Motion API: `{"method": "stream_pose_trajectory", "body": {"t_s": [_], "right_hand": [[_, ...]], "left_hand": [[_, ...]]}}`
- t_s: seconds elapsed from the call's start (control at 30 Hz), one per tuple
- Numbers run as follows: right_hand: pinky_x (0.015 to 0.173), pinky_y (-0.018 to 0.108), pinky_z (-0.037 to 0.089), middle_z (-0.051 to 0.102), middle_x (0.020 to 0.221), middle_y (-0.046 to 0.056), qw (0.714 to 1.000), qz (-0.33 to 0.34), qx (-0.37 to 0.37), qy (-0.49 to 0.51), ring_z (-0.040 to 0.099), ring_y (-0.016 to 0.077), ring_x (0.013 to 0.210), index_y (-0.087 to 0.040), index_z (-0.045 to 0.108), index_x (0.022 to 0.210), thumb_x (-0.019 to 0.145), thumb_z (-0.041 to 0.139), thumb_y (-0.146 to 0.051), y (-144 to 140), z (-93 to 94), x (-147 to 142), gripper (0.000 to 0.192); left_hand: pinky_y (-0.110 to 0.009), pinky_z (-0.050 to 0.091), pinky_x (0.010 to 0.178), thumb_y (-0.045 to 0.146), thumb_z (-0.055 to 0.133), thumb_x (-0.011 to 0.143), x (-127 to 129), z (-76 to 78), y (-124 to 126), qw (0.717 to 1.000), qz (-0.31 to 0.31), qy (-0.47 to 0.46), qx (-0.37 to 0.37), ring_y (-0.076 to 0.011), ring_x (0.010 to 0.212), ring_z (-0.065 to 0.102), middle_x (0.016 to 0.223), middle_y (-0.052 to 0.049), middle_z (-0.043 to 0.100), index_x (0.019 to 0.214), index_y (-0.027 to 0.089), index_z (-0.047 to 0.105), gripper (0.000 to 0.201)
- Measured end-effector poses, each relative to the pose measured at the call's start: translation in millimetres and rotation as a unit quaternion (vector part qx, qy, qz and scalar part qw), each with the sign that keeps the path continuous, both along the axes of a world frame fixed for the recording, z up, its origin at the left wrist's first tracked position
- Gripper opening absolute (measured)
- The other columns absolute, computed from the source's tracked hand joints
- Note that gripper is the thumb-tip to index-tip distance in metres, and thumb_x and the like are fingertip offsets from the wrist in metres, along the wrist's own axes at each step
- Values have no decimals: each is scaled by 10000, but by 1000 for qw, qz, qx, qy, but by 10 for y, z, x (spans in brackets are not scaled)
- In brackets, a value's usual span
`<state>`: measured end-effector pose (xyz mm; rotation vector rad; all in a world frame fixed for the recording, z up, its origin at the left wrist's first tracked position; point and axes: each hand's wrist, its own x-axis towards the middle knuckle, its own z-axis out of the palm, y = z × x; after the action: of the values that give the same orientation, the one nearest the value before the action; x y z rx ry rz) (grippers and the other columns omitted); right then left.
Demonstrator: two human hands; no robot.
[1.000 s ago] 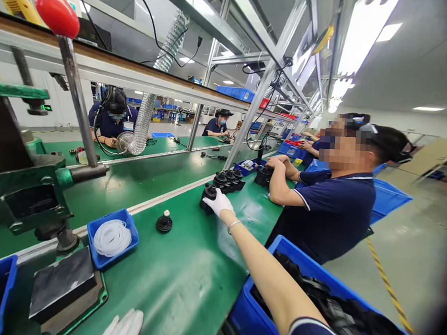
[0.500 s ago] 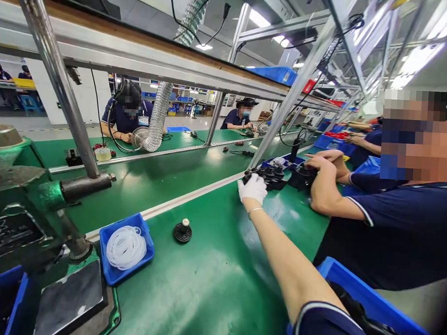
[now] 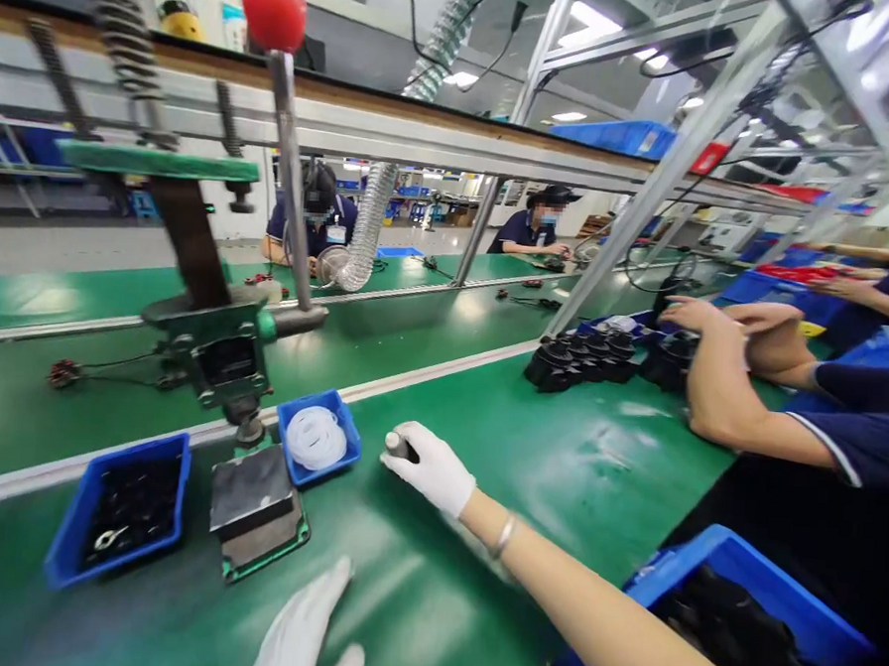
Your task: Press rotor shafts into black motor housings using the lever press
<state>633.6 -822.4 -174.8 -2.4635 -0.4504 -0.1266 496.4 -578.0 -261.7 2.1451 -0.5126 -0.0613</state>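
My right hand (image 3: pixel 433 469), in a white glove, is closed around a small dark part with a white-tipped post (image 3: pixel 394 444). The part is over the green bench, and the hand hides most of it. At the bottom edge my left hand (image 3: pixel 302 624), also gloved, is open with its fingers stretched out and nothing in it. In front of it stands a green hand press with a dark square block (image 3: pixel 252 487) at its base. Beside the press, a blue bin (image 3: pixel 354 448) contains coiled white tubing (image 3: pixel 316 439).
Another blue bin (image 3: pixel 56 558) of black parts stands left of the press. Black moulded parts (image 3: pixel 581 358) are grouped at the bench's far right, near a co-worker's arms (image 3: pixel 732 388). A large blue bin (image 3: pixel 752 578) stands at lower right. The press lever has a red knob (image 3: pixel 273 6).
My right hand has left the black moulded parts, moved left and closed around the white-tipped part. My left hand has come into view, and the view has turned left.
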Motion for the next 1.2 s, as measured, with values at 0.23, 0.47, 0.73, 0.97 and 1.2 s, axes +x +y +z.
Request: {"method": "stream_pose_trajectory", "body": {"t_s": [0.23,0.47,0.73,0.97,1.2], "right_hand": [[823,382,506,616,1005,96,976,198,-84,-44,584,232,905,-155,622,1008,783,667,-214,747,77,-738,237],[1108,480,376,477,1435,121,936,252,195,152,479,266,1309,-239,287,1494,800,673,-404,1033,63,-695,811],[1057,476,435,591,1325,134,868,201,387,236,557,270,1238,-206,436,1405,947,414,-531,1120,-270,-700,563],[1091,459,394,584,1329,95,874,192,360,262,541,256,1248,-248,467,1402,982,430,-459,1090,-412,-677,472],[1053,409,412,557,1310,88,869,197,369,266,528,247,1217,-264,469,1372,976,458,-444,1106,-405,-685,436]], "left_hand": [[-377,506,959,362,608,863,91,667,162,974,77,164,-135,-229,1057,632,1248,-103,638,1313,185,526,491],[-279,500,632,399,561,882,14,921,624,968,110,170,-148,-138,631,583,967,-50,685,1174,175,591,369],[-251,444,583,439,578,867,-8,723,797,950,161,166,-210,-129,572,533,672,27,583,1151,152,603,404],[-231,432,543,418,592,857,14,672,778,945,171,183,-212,-121,545,528,619,45,546,1117,162,623,367],[-224,427,528,433,611,854,31,586,791,934,158,197,-252,-111,528,520,613,45,550,1111,150,624,382]]}}
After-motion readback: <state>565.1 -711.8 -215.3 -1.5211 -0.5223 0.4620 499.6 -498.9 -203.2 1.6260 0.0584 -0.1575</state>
